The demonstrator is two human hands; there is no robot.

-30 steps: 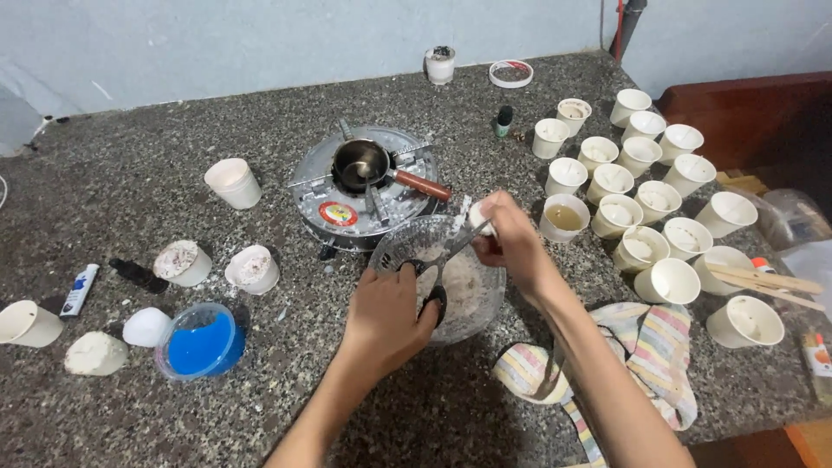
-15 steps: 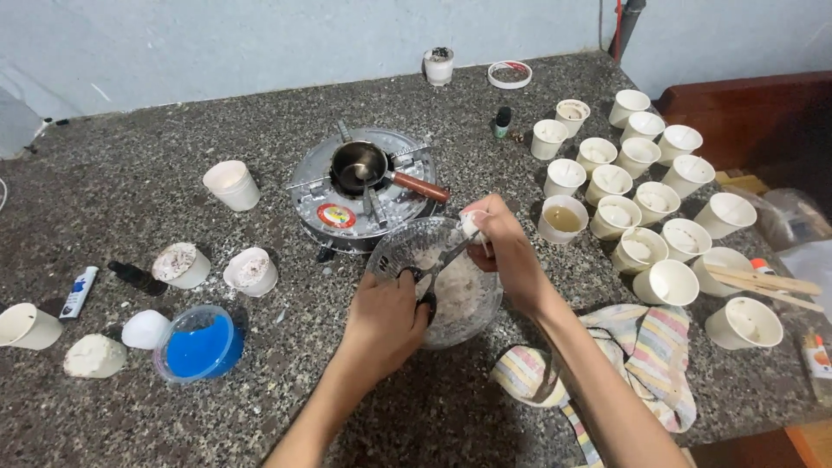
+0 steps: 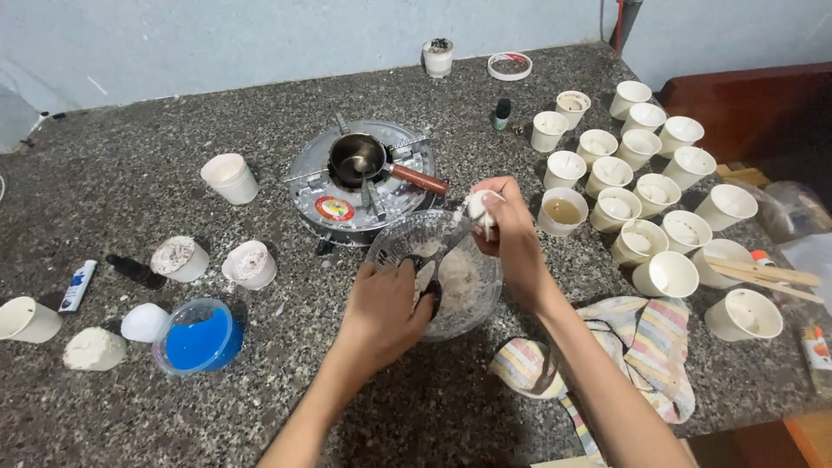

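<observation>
- The desk is dark grey stone, speckled all over with black and white.
- The clear bowl holds off-white crumbly material.
- A white lump sits in the right hand.
- The round burner is silver metal with a red and yellow sticker.
- The small pot is dark steel with a reddish-brown handle.
- The paper cups are white; one holds amber-yellow liquid.
- The shallow tub is bright blue inside.
- The cloth is striped in pink, yellow, blue and cream.
- The wall is pale blue-grey.
- The sticks are light tan wood.
</observation>
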